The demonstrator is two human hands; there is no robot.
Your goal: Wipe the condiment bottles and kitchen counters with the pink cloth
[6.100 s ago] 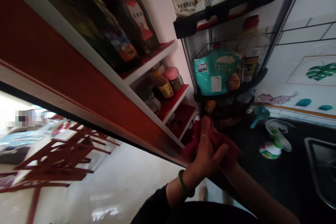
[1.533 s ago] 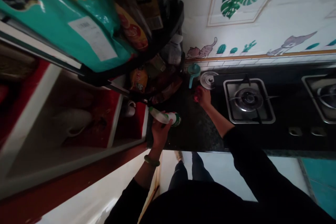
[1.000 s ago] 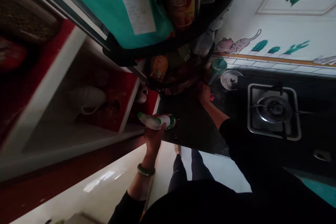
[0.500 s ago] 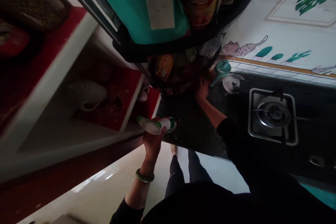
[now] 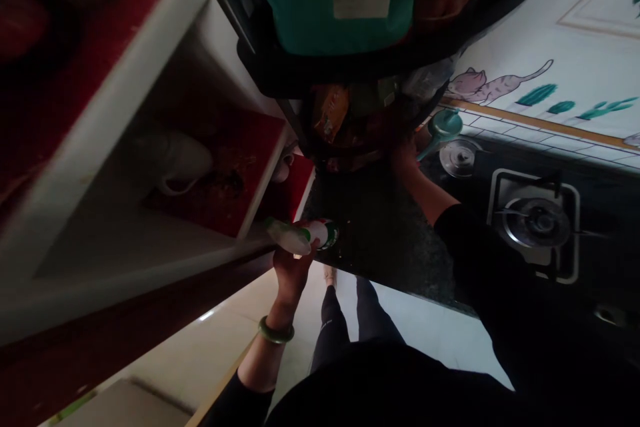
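My left hand (image 5: 293, 273), with a green bangle at the wrist, is closed around a spray bottle (image 5: 319, 233) in white, green and red. The bottle tilts over the near edge of the dark countertop (image 5: 385, 233), its pale, green-tipped head pointing left. My right hand (image 5: 406, 159) reaches to the back of the counter, beside the lower tier of a black rack (image 5: 340, 70). Shadow hides its fingers, so I cannot tell whether they grip the rack. Close to that hand stands a turquoise lidded container (image 5: 445, 125).
Overhead, the rack's upper tier holds a teal bag (image 5: 345, 27) and other packets. Open red-lined shelves (image 5: 215, 207) with a white jug (image 5: 183, 160) stand on the left. To the right is a gas burner (image 5: 536, 221), with a round metal lid (image 5: 457, 157) beside the container.
The view has shifted slightly, so the rack and stove appear farther right. My left hand still holds the spray bottle; my right hand stays beside the rack, its fingers now darker.
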